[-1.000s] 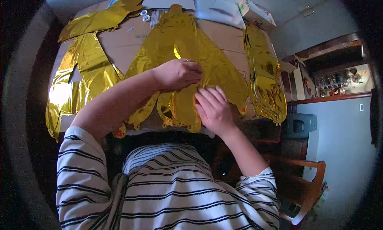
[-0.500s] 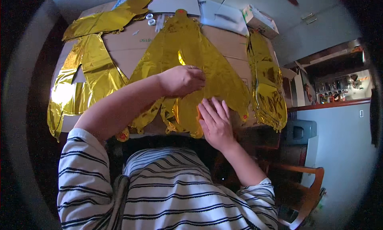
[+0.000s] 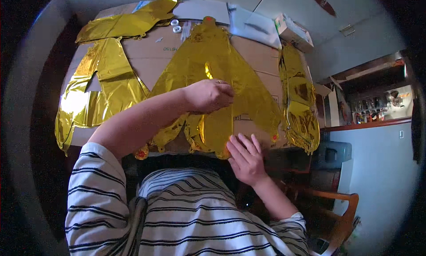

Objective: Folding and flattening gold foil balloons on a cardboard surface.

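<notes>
A flat, uninflated gold foil balloon [image 3: 202,47] is spread over the middle of the cardboard-covered table, narrow at the far end and wide at the near end. My left hand [image 3: 209,96] lies over its middle, fingers curled in; what they hold, if anything, is hidden. A straight foil edge runs down from that hand toward the near side. By the near end of this edge is my right hand [image 3: 247,157], fingers stretched and spread, the index finger beside the foil. A small orange spot shows next to it.
More flat gold foil balloons lie at the left [image 3: 104,74], far left [image 3: 126,23] and right [image 3: 299,100]. Two white tape rolls [image 3: 176,26] sit beyond the middle. At the back stands a box [image 3: 293,33], beside a clear plastic bag [image 3: 250,23]. A wooden chair [image 3: 341,211] stands at right.
My right hand has drawn back toward the near table edge and its fingers have spread. My left hand stays curled over the foil. The whole view has shifted slightly.
</notes>
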{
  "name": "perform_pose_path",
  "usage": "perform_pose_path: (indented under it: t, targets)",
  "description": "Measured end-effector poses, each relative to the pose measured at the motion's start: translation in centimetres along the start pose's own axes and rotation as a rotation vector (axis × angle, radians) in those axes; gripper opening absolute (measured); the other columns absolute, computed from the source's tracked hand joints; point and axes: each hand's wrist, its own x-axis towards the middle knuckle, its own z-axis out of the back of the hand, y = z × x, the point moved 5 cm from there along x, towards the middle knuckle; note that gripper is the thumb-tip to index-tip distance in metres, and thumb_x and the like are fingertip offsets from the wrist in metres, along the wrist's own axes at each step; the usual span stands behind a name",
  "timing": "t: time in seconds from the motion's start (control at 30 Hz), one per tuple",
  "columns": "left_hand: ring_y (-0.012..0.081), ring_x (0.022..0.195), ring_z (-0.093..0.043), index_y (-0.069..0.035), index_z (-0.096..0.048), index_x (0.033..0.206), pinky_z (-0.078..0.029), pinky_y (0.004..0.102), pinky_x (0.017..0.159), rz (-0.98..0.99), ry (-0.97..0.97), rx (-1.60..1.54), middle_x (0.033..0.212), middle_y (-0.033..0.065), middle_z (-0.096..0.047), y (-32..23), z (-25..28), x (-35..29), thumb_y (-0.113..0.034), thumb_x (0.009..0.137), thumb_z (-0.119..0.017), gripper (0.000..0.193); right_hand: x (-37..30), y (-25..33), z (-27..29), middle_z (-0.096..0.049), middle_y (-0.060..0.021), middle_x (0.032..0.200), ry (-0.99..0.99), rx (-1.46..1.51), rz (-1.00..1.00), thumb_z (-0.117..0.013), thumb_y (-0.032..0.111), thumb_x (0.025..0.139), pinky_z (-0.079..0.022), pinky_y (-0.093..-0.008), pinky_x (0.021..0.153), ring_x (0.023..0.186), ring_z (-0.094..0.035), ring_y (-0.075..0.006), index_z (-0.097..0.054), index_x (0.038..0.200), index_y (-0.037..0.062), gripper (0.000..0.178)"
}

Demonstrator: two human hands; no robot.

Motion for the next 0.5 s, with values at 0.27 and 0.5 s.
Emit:
perform_pose_path:
  t: [0.27, 0.5]
  targets:
    - [0.0363, 0.105, -0.065, 0.0, -0.069, 0.106, -0.054, 0.0449, 0.09, 0.038, 0.073, -0.002, 0.111, 0.0187, -0.067, -0.3, 0.3, 0.1, -0.013, 0.083, -0.067, 0.026, 5.0, -3.0, 1.1, -0.069, -0.01, 0.115, -0.251, 0.173, -0.093, -0.071, 0.008, 0.085, -0.046, -0.048, 0.102, 0.11, -0.062, -0.0304, -0.07, 0.114, 0.0065, 0.028]
    - [0.0354, 0.105, -0.066, -0.002, -0.07, 0.106, -0.055, 0.0437, 0.091, 0.043, 0.082, 0.033, 0.11, 0.0179, -0.068, -0.5, 0.3, 0.3, -0.013, 0.085, -0.067, 0.024, 4.9, -1.9, -0.1, -0.066, -0.0113, 0.124, -0.148, -0.028, 0.019, -0.074, 0.016, 0.082, -0.043, -0.0495, 0.105, 0.116, -0.06, -0.0301, -0.071, 0.109, 0.0061, 0.028]
